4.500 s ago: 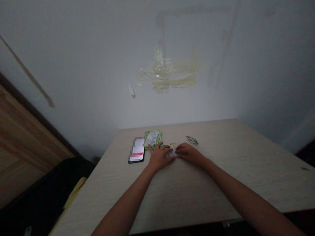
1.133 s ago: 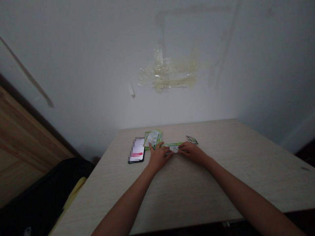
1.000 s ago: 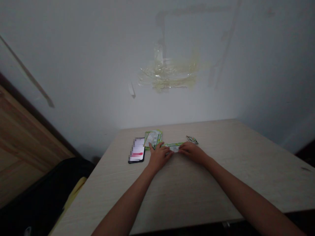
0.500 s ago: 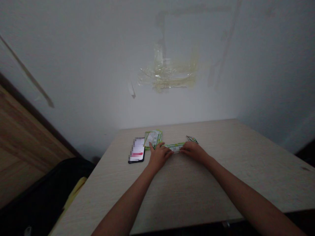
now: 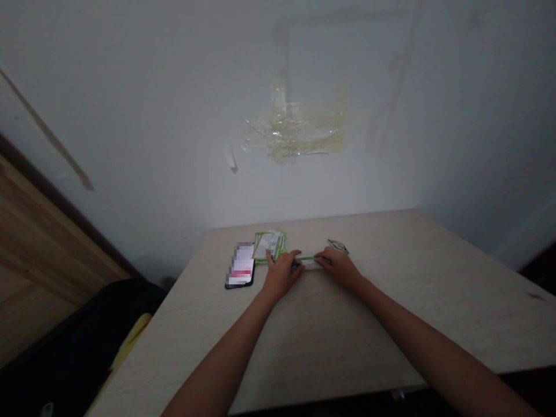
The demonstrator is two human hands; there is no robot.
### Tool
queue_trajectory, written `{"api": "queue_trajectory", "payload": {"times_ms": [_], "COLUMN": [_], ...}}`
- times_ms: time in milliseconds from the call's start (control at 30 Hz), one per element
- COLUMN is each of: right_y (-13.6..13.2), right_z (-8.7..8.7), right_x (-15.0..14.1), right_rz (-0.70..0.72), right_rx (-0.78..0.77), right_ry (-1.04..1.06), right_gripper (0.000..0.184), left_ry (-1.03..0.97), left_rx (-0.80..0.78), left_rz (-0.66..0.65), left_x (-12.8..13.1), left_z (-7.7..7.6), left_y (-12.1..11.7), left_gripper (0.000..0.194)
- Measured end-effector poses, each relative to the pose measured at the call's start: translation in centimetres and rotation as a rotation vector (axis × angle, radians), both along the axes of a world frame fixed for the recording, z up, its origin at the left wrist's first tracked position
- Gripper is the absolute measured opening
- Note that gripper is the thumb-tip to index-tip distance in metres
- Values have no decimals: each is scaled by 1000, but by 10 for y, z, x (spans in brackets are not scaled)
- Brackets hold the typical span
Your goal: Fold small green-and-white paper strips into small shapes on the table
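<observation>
Pale wood-grain tabletop (image 5: 347, 341), viewed from its near edge, over which two bare forearms extend. Alongside the left edge: a bulky black item (image 5: 69, 330) and a yellow item (image 5: 130, 341). Toward the right edge, a small dark mark (image 5: 537, 297) on the surface. Beyond these, around the middle of the tabletop, a narrow green-and-white packet (image 5: 309, 263) lies crosswise between the hands. Left hand (image 5: 280, 275): thumb and finger clamped on the packet's left end, where a dark bluish patch shows; the other fingers spread apart, one reaching the near side of a stack of packets. Right hand (image 5: 341, 267): thumb and fingers drawn together, pinching the packet's right end. Near the left edge, a phone (image 5: 243, 267), screen lit and partly pixelated, with a red bar. Just beside it, toward the far left corner, the stack of green-and-white packets (image 5: 266, 243), overlapping unevenly. Just beyond the right hand, a small folded piece (image 5: 337, 247), its print too small to read. Behind the far edge, a grey-white wall (image 5: 174, 87) bearing crinkled clear tape (image 5: 304, 136)
</observation>
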State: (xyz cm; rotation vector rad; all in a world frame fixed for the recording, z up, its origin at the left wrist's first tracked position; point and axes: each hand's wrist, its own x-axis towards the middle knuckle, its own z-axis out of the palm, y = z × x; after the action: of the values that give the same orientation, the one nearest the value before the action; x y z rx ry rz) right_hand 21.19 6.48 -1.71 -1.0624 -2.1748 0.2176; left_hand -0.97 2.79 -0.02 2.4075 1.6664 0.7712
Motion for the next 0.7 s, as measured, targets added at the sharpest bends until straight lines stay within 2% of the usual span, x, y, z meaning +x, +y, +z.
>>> {"api": "queue_trajectory", "payload": {"times_ms": [133,300,467,600,700], "right_y": [3,7,5,2,0], "right_z": [-1,-5,-2,2,2], "right_x": [-3,-8,-13,-13,-9], "right_rz": [-49,-43,-69,-90,-52], "right_rx": [36,25,94,158,196], "right_ry": [23,40,-32,-51,-53], "right_gripper": [21,20,19,18,17], "left_ry": [-11,33,48,73,86], "left_rx": [4,35,90,98,88], "left_rz": [-14,-30,-34,-42,-47], "left_x": [1,0,0,0,-1], "left_z": [1,-1,-6,-9,-10], "left_y": [1,3,6,6,5], "left_gripper": [36,28,21,22,25]}}
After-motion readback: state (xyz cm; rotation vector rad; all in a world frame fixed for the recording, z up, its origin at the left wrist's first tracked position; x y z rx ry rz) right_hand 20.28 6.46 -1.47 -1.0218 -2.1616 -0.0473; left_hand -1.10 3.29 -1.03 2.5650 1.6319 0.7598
